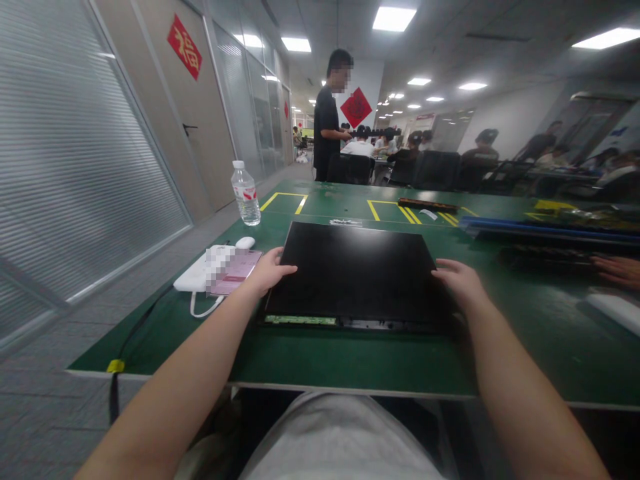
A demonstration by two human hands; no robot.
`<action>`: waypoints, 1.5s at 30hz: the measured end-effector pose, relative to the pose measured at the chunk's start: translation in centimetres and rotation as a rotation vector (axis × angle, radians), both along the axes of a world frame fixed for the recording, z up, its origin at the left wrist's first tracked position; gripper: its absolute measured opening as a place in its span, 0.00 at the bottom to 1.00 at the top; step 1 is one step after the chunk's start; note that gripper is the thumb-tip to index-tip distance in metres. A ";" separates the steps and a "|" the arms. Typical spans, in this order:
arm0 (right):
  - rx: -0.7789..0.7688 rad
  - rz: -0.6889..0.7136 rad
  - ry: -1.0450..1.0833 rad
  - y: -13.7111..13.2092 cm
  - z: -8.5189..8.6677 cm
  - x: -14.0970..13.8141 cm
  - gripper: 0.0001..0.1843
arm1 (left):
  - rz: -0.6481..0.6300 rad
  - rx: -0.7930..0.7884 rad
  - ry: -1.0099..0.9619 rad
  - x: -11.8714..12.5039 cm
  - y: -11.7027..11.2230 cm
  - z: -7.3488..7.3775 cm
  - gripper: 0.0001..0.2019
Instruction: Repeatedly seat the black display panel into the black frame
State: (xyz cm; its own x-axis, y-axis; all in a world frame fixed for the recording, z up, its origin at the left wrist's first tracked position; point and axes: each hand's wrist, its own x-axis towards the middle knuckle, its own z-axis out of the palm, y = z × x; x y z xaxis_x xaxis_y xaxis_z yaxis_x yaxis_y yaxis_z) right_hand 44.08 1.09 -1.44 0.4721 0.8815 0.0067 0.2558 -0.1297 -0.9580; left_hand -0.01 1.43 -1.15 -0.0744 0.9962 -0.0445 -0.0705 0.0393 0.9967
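- Head view: the left hand [270,272] is part-curled about the left edge of a black panel [353,270], thumb laid over the rim, and appears to have hold of it.
- Opposite, the right hand [463,283] meets the panel's right edge with fingers loosely extended; whether they grip beneath cannot be told.
- The panel lies flat or nearly so over the middle of the tabletop [520,353], its near side roughly along the near edge; whether it is raised cannot be told.
- A green circuit strip [300,320] shows along its near side.
- For good handling, I would bear evenly on both side rims, move both hands together, and spare the glossy face and that exposed strip any pressure.
- Toward the tabletop's left edge are a white device [193,273], a pink sheet [243,273] and a white cable [205,313], near the left forearm; a sleeve could snag there.
- A bottle [246,197] stands upright by the far left corner.
- Near the far edge, right of centre, lies a dark strip [427,205].
- On the right, a co-worker's hand [617,270] is near a blue-edged piece [550,230].
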 end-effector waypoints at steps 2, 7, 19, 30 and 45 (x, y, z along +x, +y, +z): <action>0.018 -0.064 -0.031 -0.1 0.2 -0.3 0.24 | 0.007 -0.009 -0.012 0.0 0.0 0.0 0.30; 0.069 -0.017 0.156 -0.1 0.6 -0.8 0.20 | 0.059 -0.024 -0.027 0.0 0.1 0.4 0.31; 0.051 0.114 0.233 -0.2 0.8 -0.7 0.20 | 0.089 -0.134 -0.202 -0.8 0.1 1.9 0.24; 0.001 0.203 0.350 -0.6 1.1 -1.0 0.16 | 0.093 -0.177 -0.087 -0.9 0.1 1.8 0.21; -0.028 0.187 0.329 -0.2 0.7 -0.6 0.13 | 0.059 -0.223 -0.047 -0.7 -0.3 1.8 0.22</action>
